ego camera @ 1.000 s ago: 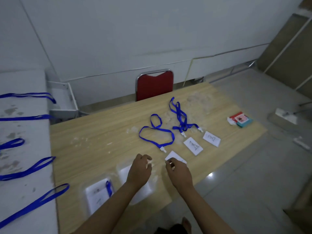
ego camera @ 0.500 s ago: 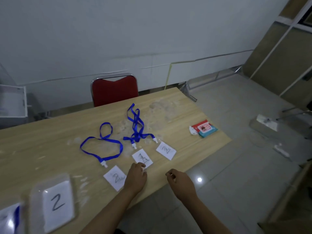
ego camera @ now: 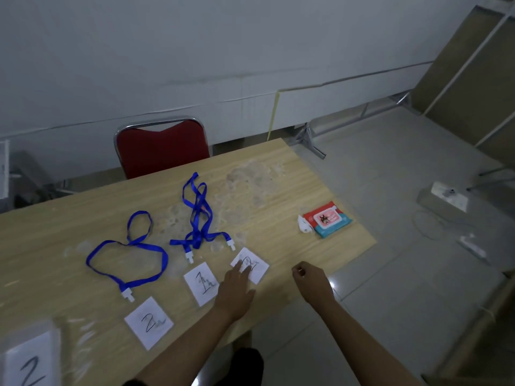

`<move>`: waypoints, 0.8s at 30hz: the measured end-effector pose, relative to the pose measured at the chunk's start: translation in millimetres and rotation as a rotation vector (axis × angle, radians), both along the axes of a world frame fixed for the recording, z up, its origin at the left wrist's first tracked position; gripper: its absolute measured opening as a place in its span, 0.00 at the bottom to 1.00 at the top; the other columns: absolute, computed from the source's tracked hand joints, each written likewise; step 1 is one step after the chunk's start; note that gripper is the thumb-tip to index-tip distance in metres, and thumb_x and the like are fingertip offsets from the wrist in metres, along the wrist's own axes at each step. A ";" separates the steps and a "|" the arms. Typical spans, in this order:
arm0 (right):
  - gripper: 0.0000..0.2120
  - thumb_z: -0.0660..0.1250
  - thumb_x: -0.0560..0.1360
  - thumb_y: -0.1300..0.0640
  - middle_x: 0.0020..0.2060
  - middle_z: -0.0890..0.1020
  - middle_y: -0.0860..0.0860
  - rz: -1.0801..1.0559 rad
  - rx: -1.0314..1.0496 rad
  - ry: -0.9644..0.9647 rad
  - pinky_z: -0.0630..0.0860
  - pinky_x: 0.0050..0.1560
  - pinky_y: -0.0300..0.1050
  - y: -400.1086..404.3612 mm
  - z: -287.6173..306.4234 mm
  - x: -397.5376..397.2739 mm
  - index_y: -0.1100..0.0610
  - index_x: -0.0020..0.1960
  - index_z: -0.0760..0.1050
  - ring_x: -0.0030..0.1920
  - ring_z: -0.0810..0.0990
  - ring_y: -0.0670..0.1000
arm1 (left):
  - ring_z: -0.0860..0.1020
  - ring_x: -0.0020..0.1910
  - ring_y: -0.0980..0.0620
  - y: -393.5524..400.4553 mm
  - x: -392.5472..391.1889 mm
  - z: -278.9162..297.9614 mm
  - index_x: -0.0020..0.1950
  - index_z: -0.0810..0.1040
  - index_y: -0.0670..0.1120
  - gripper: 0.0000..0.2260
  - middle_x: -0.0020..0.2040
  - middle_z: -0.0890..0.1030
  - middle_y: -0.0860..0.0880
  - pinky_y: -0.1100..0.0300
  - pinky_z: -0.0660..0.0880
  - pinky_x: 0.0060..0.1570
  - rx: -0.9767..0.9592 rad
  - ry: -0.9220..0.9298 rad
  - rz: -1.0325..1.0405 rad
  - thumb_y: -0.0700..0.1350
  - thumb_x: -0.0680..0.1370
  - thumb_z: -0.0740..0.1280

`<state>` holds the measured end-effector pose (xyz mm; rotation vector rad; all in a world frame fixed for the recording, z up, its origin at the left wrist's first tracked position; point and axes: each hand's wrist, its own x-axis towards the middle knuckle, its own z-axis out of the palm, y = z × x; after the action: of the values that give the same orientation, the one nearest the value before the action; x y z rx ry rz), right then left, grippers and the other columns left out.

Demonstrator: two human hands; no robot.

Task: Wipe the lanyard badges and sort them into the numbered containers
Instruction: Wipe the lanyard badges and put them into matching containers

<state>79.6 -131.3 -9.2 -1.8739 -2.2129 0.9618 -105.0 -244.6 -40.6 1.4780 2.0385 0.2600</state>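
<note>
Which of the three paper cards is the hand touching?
The rightmost card, nearest the wipes pack. The left hand has its fingertips on it. The middle card and the leftmost card lie untouched.

Wooden table [ego camera: 292,185], three badges [ego camera: 250,264], blue lanyards [ego camera: 126,263], wipes pack [ego camera: 327,219], container [ego camera: 30,355]

Left hand [ego camera: 235,291] flat, fingers extended; right hand [ego camera: 312,280] seemingly loosely curled.
</note>
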 end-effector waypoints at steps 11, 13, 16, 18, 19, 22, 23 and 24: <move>0.18 0.62 0.80 0.49 0.69 0.71 0.56 0.145 0.092 -0.176 0.68 0.66 0.50 124.4 -28.6 -19.5 0.54 0.68 0.73 0.68 0.70 0.57 | 0.46 0.79 0.51 36.8 -22.4 -35.9 0.80 0.44 0.49 0.30 0.80 0.43 0.49 0.49 0.53 0.73 -0.135 0.201 -0.036 0.56 0.82 0.53; 0.17 0.60 0.81 0.52 0.68 0.72 0.56 0.174 0.088 -0.189 0.69 0.67 0.51 132.4 -32.0 -23.8 0.55 0.68 0.73 0.68 0.70 0.57 | 0.46 0.79 0.52 42.2 -30.2 -34.7 0.80 0.47 0.49 0.29 0.80 0.44 0.50 0.51 0.53 0.74 -0.119 0.201 -0.035 0.55 0.83 0.53; 0.14 0.59 0.81 0.58 0.62 0.79 0.56 0.139 0.144 -0.122 0.72 0.62 0.46 135.2 -36.6 -26.9 0.61 0.64 0.76 0.65 0.75 0.55 | 0.50 0.78 0.55 44.6 -36.4 -33.7 0.79 0.53 0.49 0.26 0.80 0.49 0.52 0.54 0.55 0.72 -0.068 0.168 0.008 0.54 0.83 0.53; 0.11 0.66 0.78 0.62 0.55 0.82 0.57 0.105 0.181 -0.013 0.73 0.56 0.39 133.3 -38.6 -25.5 0.64 0.59 0.79 0.57 0.80 0.55 | 0.54 0.77 0.56 44.8 -35.6 -31.7 0.78 0.57 0.49 0.24 0.79 0.54 0.53 0.56 0.56 0.71 -0.021 0.116 0.056 0.54 0.83 0.54; 0.10 0.69 0.76 0.63 0.51 0.83 0.56 0.064 0.166 0.089 0.72 0.51 0.33 131.8 -37.1 -26.5 0.64 0.57 0.81 0.52 0.81 0.53 | 0.56 0.76 0.55 45.5 -34.4 -30.2 0.76 0.60 0.48 0.23 0.78 0.58 0.52 0.57 0.57 0.70 0.017 0.071 0.097 0.53 0.82 0.56; 0.06 0.74 0.72 0.64 0.42 0.86 0.52 -0.028 0.002 0.405 0.73 0.43 0.29 131.0 -26.6 -34.2 0.58 0.48 0.85 0.41 0.82 0.42 | 0.70 0.67 0.48 56.9 -27.2 -20.8 0.68 0.73 0.43 0.16 0.67 0.73 0.46 0.62 0.64 0.64 0.201 -0.193 0.299 0.45 0.81 0.63; 0.06 0.74 0.71 0.65 0.41 0.86 0.52 -0.058 -0.101 0.529 0.76 0.44 0.31 131.1 -22.7 -39.3 0.58 0.46 0.85 0.41 0.83 0.43 | 0.74 0.62 0.48 63.6 -23.8 -15.4 0.63 0.76 0.42 0.12 0.62 0.77 0.45 0.66 0.68 0.59 0.254 -0.336 0.419 0.42 0.81 0.64; 0.06 0.74 0.71 0.66 0.42 0.86 0.54 -0.092 -0.235 0.651 0.79 0.45 0.35 130.2 -18.2 -44.5 0.59 0.47 0.84 0.43 0.84 0.46 | 0.77 0.57 0.49 71.7 -21.1 -7.9 0.59 0.78 0.41 0.09 0.58 0.79 0.45 0.69 0.71 0.53 0.271 -0.511 0.558 0.40 0.81 0.64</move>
<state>35.1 -1.1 -27.4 -1.4231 -1.6707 1.5872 -126.1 -172.9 -48.5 0.8199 1.9794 1.0568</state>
